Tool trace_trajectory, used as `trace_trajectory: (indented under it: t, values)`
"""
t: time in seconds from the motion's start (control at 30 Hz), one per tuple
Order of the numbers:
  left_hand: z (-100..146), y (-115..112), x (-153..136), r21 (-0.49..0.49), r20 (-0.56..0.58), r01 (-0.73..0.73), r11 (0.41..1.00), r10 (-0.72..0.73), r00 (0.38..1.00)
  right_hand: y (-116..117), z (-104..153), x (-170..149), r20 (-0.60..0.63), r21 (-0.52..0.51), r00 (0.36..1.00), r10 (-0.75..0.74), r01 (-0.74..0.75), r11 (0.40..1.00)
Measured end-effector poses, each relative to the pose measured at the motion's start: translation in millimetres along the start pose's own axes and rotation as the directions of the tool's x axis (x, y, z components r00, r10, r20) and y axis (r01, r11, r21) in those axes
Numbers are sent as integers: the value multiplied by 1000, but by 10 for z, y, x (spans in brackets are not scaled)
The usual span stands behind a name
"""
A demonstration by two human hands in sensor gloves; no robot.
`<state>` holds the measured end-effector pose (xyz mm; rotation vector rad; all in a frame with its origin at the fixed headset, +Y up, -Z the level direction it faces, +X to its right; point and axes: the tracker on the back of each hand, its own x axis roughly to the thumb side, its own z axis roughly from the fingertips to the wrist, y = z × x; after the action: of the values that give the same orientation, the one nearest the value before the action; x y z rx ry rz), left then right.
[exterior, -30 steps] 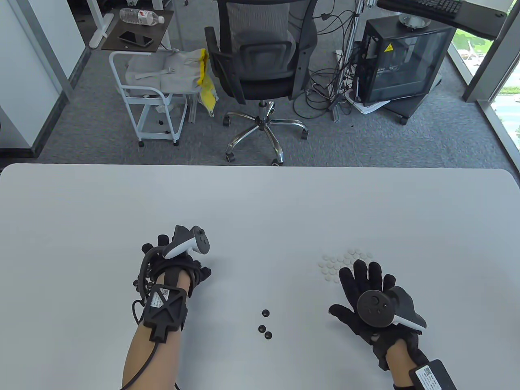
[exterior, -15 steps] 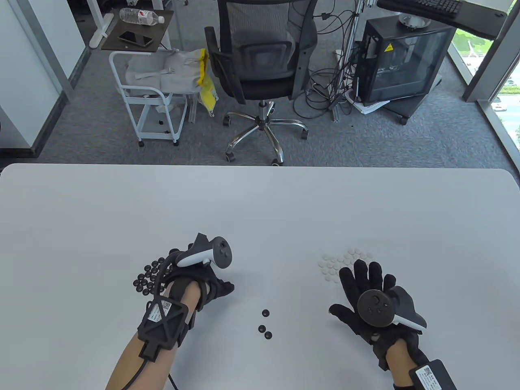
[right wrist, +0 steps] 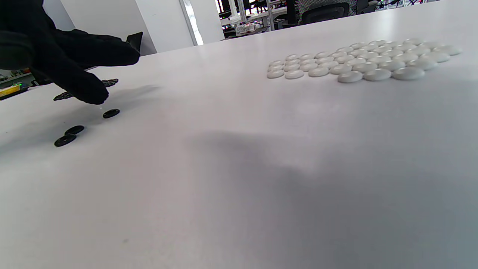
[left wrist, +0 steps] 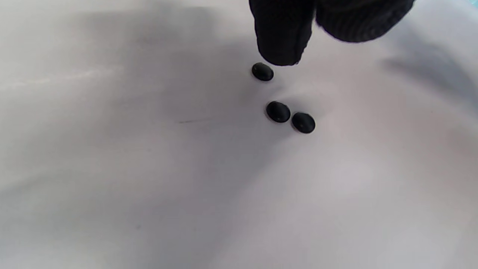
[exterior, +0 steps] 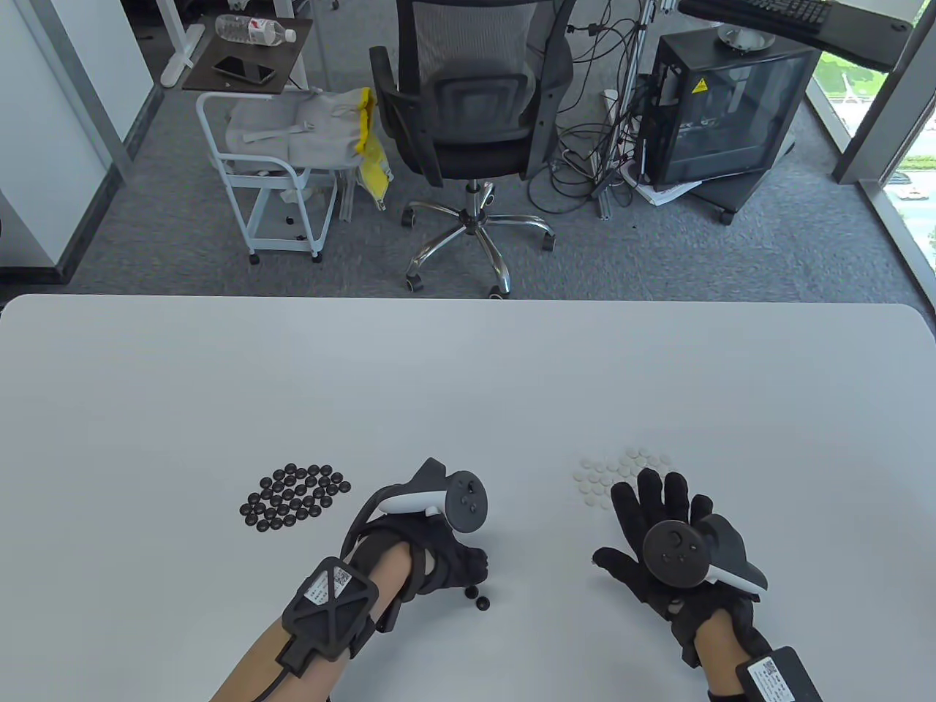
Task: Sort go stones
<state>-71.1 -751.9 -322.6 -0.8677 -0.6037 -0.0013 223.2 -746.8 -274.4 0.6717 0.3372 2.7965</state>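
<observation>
A pile of black Go stones (exterior: 295,497) lies at the left of the white table (exterior: 468,380), and a cluster of white stones (exterior: 621,468) lies at the right. Three loose black stones lie between them; two (exterior: 478,597) show in the table view. My left hand (exterior: 468,567) hovers over them holding nothing. In the left wrist view one fingertip (left wrist: 283,48) hangs just above the nearest stone (left wrist: 262,71), with the other two (left wrist: 290,117) side by side below. My right hand (exterior: 658,523) lies flat, fingers spread, just in front of the white stones (right wrist: 366,61).
An office chair (exterior: 468,110), a white cart (exterior: 270,175) and a black cabinet (exterior: 724,110) stand on the carpet beyond the table's far edge. In the right wrist view my left hand (right wrist: 71,63) reaches down beside the loose black stones (right wrist: 111,113).
My left hand has moved right and toward the front edge, off the black pile, which now shows in full, to the three loose stones. The right hand has stayed still.
</observation>
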Motion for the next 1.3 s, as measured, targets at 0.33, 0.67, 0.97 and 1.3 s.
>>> trace_trajectory:
  t: [0.33, 0.67, 0.97, 1.3]
  values:
    - [-47, -15, -66, 3, -95, 58, 998, -57, 994, 0, 0, -6, -2, 6, 1000, -3, 3, 1000]
    - [240, 122, -995, 54, -348, -144, 988, 154, 925, -6, 3, -15, -4, 4, 1000, -11, 11, 1000]
    - [463, 61, -1504, 130, -445, -276, 952, 305, 842, 2, 1, -18, -10, 20, 1000, -13, 13, 1000]
    - [551, 24, -1688, 161, -458, -340, 927, 375, 806, 5, -5, -16, -15, 33, 1000, -18, 18, 999]
